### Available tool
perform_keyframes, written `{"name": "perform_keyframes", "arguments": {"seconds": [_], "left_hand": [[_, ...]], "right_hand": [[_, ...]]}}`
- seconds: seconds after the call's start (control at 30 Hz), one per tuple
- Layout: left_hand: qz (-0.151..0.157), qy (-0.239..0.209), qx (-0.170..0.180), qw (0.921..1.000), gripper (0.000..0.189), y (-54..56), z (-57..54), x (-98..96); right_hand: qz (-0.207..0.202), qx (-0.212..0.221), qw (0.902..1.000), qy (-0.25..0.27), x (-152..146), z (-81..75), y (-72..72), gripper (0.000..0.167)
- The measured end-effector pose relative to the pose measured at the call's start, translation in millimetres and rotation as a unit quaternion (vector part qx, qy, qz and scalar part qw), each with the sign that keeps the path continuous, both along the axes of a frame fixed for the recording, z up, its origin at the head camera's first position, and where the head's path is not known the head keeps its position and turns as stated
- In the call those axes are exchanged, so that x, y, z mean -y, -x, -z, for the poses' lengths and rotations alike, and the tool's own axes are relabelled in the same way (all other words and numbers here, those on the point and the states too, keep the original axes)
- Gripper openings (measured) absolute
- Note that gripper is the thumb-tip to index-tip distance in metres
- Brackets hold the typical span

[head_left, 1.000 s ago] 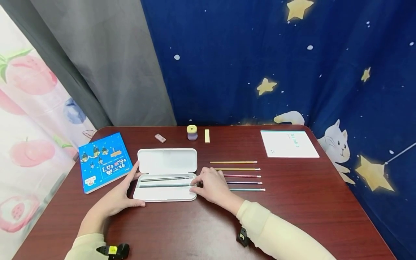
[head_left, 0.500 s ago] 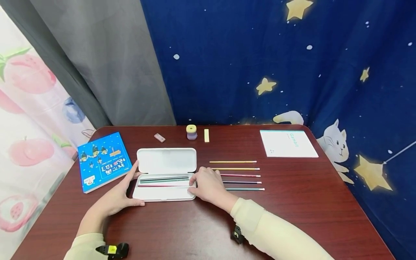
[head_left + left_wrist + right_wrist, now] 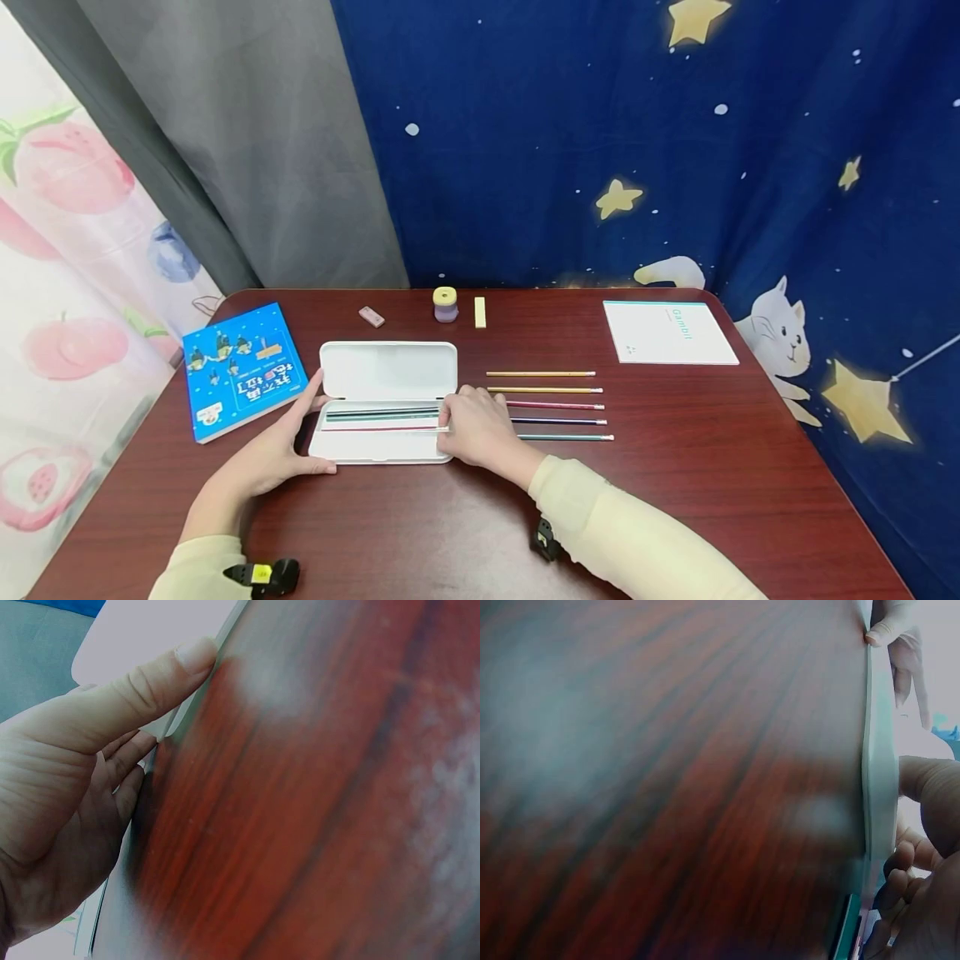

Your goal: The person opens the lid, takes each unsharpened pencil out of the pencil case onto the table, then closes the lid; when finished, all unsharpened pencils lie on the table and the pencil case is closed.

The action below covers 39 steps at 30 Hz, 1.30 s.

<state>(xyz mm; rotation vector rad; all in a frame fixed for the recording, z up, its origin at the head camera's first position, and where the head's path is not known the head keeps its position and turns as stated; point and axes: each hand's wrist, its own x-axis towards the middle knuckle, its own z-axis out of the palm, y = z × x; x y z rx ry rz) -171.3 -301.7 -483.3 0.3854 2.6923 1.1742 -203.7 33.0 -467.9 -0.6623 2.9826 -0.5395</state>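
Observation:
In the head view a white pencil case [image 3: 388, 370] lies with its lid laid back. Dark and green pencils [image 3: 382, 414] lie in its tray, with a red pencil [image 3: 375, 429] in front of them. My left hand [image 3: 272, 454] holds the case's left end, thumb at the front edge and fingers by the lid. At the tray's right end my right hand [image 3: 480, 427] pinches the red pencil near its white end; the fingers hide the exact contact. Thumb and curled fingers of the right hand [image 3: 937, 825] show over the case wall in the right wrist view.
Several pencils [image 3: 546, 389] lie in a row right of the case, partly behind the right hand. A blue book [image 3: 243, 371] lies at left. Behind are an eraser [image 3: 371, 317], a yellow-topped jar [image 3: 445, 305], a yellow strip [image 3: 480, 312] and a white notebook [image 3: 670, 333].
A red pencil now shows at the front of the pencils in the tray, and a green one behind it. The right hand has shifted slightly left; the left hand has stayed put.

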Motion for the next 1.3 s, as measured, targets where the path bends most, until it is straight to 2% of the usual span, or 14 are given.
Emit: {"name": "perform_keyframes", "arguments": {"seconds": [0.23,0.4,0.5,0.6,0.8,1.0,1.17,1.3], "left_hand": [[0.000,0.003,-0.001,1.0000,0.137,-0.6,-2.3,-0.8],[0.002,0.002,-0.001,1.0000,0.137,-0.4,-1.6,-1.0],[0.001,-0.002,0.000,1.0000,0.137,0.0,-0.8,-0.9],[0.001,-0.002,-0.002,1.0000,0.138,0.4,-0.3,-0.8],[0.000,0.003,-0.003,1.0000,0.137,-0.4,0.5,0.0],[0.000,0.004,0.000,1.0000,0.137,-1.1,-0.1,0.0],[0.000,0.004,0.001,1.0000,0.136,-1.6,-1.8,-0.9],[-0.003,0.005,0.002,1.0000,0.136,-1.8,-2.0,-1.5]], "right_hand": [[-0.012,0.001,0.9988,0.048,-5,3.5,1.5,0.017],[-0.025,-0.010,0.9980,0.058,-7,6.0,0.7,0.009],[-0.022,-0.020,0.9970,0.072,-8,5.4,-0.9,0.009],[-0.008,-0.027,0.9937,0.108,-10,4.6,-1.8,0.011],[0.008,-0.028,0.9757,0.217,-20,0.3,-2.3,0.007],[0.015,-0.016,0.9541,0.299,-40,-3.9,-2.0,0.007],[0.021,-0.012,0.9407,0.338,-65,-10.1,-3.5,0.012],[0.022,-0.042,0.9349,0.352,-94,-13.4,-7.3,0.015]]}}
